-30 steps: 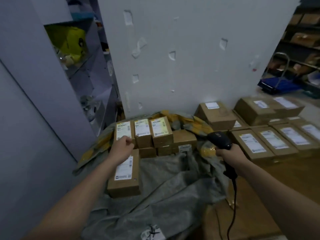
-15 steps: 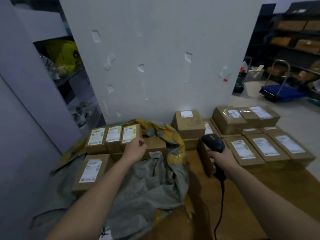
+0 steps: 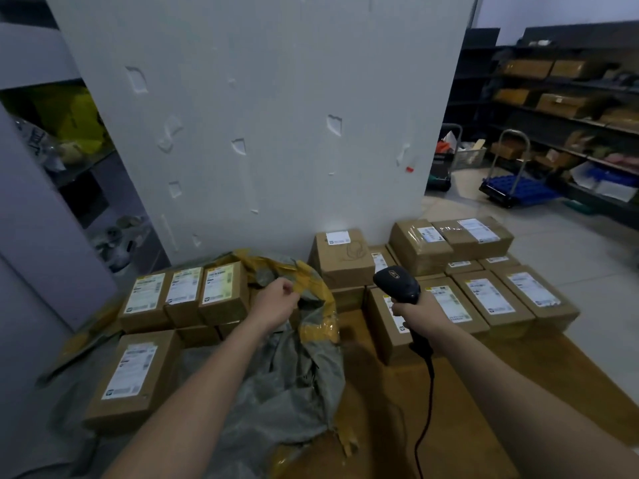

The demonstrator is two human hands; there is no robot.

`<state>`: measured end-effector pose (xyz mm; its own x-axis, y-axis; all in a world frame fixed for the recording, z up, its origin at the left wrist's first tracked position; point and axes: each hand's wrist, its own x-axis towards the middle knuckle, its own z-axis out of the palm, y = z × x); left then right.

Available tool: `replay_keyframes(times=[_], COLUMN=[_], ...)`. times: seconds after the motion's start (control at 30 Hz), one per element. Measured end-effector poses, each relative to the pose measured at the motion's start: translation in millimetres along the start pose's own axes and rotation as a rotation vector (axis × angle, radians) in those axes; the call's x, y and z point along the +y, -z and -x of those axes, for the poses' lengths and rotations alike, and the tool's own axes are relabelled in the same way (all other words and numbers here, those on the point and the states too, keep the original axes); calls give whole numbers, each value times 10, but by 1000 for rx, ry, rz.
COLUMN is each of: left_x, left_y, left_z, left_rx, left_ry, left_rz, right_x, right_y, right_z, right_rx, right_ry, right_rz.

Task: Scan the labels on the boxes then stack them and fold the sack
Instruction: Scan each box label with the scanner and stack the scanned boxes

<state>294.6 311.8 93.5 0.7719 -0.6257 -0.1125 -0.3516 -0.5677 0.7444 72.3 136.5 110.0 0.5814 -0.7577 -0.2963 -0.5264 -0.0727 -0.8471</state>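
Four labelled boxes [image 3: 223, 293] lie at the left on the grey sack [image 3: 294, 382], one near and three in a row farther back. The left hand [image 3: 276, 304] has its grip pinched on the sack's yellow-taped edge, probably baring boxes underneath. The right hand [image 3: 420, 314] has its grip wrapped round the scanner [image 3: 397, 281], just before the stacked boxes [image 3: 487, 299] at the right. Scanning looks unfinished, so the next move calls for aiming the scanner at an exposed label.

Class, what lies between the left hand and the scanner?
The sack's yellow-taped edge, pinched by the left hand, fills the gap to the scanner; head view.
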Motion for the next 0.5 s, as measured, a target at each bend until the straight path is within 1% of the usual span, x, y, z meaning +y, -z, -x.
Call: replay_keyframes(times=[0.1,0.23,0.3,0.4,0.5], left_x=[102,305,435,671,865], left_y=[-130,-386,-574,-862,-1112], left_z=[-63,-157,-175,-179,-220], left_rx=[-8,-3,-39,-112,-131], left_ry=[12,35,58,102,100], left_rz=[-23,-67,-78,-87,-199], right_x=[52,178,288,418,498], right_y=[167,473,666,966,1241], right_z=[-132,-412,-591,-801,-996], right_rx=[-17,-46,-70,-110,-134], right_ry=[22,17,12,-5,-21], right_rz=[86,103,77,-25,-112])
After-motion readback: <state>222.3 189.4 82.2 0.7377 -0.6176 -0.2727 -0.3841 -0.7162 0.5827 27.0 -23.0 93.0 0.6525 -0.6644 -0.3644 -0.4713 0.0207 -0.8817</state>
